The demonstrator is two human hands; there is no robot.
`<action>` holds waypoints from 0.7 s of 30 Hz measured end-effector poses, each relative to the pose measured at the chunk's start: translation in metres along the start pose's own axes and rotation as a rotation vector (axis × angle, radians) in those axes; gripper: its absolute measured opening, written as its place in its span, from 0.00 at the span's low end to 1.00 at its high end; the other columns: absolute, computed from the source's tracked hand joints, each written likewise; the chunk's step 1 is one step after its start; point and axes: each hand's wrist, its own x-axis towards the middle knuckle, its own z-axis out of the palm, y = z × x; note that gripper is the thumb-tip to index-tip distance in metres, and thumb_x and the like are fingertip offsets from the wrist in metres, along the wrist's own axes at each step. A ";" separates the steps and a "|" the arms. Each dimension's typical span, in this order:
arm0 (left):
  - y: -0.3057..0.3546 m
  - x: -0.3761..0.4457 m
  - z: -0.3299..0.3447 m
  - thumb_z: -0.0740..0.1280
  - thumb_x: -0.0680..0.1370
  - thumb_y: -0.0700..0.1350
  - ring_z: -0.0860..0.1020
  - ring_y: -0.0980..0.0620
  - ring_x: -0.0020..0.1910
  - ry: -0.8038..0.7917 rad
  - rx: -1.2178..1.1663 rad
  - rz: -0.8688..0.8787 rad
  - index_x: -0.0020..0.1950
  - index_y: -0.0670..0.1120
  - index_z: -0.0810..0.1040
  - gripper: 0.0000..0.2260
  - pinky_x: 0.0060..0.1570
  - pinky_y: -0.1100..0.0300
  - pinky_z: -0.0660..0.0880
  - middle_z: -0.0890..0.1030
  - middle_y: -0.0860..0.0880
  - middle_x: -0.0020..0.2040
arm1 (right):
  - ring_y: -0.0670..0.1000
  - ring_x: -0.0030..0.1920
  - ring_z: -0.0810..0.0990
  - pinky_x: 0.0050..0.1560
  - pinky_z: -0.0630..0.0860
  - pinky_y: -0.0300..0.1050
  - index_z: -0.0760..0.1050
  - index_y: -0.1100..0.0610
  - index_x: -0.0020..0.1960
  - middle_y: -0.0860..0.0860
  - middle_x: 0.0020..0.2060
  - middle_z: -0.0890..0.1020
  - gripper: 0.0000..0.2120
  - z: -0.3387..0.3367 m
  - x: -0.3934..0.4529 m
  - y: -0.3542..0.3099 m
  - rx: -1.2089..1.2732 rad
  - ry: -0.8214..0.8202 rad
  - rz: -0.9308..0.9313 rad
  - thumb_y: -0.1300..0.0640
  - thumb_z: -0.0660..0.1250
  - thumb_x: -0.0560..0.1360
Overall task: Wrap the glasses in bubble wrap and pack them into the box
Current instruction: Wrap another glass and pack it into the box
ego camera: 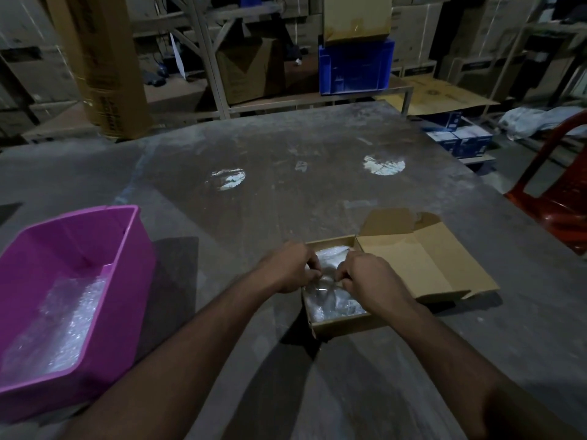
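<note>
Bubble-wrapped bundle (333, 300) lies inside cardboard box (346, 327), long axis running from near wall to far wall. Left hand (290, 268) and right hand (370, 277), knuckles up, fingers curled, pinch the wrap at the bundle's middle. Box lid (422, 265) open rightward. Pink tub (79, 281) well left of box; bare table (286, 185) beyond.

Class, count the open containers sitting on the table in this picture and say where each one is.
2: a pink tub at the left, and a cardboard box in the middle under both hands.
</note>
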 end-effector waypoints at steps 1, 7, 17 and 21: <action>-0.001 0.000 0.000 0.70 0.79 0.51 0.80 0.51 0.50 -0.007 0.020 0.011 0.53 0.55 0.86 0.06 0.42 0.60 0.69 0.84 0.53 0.50 | 0.51 0.46 0.81 0.43 0.72 0.42 0.85 0.50 0.51 0.50 0.49 0.83 0.10 0.000 0.002 0.000 -0.015 -0.038 0.005 0.60 0.67 0.76; -0.001 -0.001 0.000 0.66 0.78 0.52 0.79 0.50 0.53 -0.078 0.082 0.046 0.52 0.55 0.87 0.09 0.55 0.49 0.78 0.86 0.55 0.50 | 0.57 0.55 0.77 0.48 0.71 0.47 0.82 0.49 0.57 0.54 0.50 0.81 0.16 -0.003 -0.003 -0.004 -0.207 -0.063 -0.096 0.65 0.63 0.77; -0.004 -0.001 -0.004 0.67 0.78 0.50 0.80 0.56 0.45 -0.102 0.036 0.079 0.54 0.52 0.86 0.10 0.51 0.57 0.77 0.86 0.55 0.50 | 0.51 0.50 0.76 0.49 0.71 0.45 0.82 0.45 0.59 0.51 0.51 0.82 0.17 -0.013 -0.016 -0.004 -0.090 0.019 -0.003 0.63 0.65 0.77; -0.015 -0.008 -0.011 0.71 0.78 0.46 0.79 0.57 0.42 -0.039 -0.120 0.027 0.58 0.51 0.85 0.10 0.42 0.62 0.73 0.85 0.54 0.49 | 0.44 0.40 0.72 0.47 0.74 0.41 0.84 0.43 0.55 0.49 0.50 0.76 0.14 -0.027 -0.030 0.007 0.063 0.024 0.101 0.60 0.66 0.78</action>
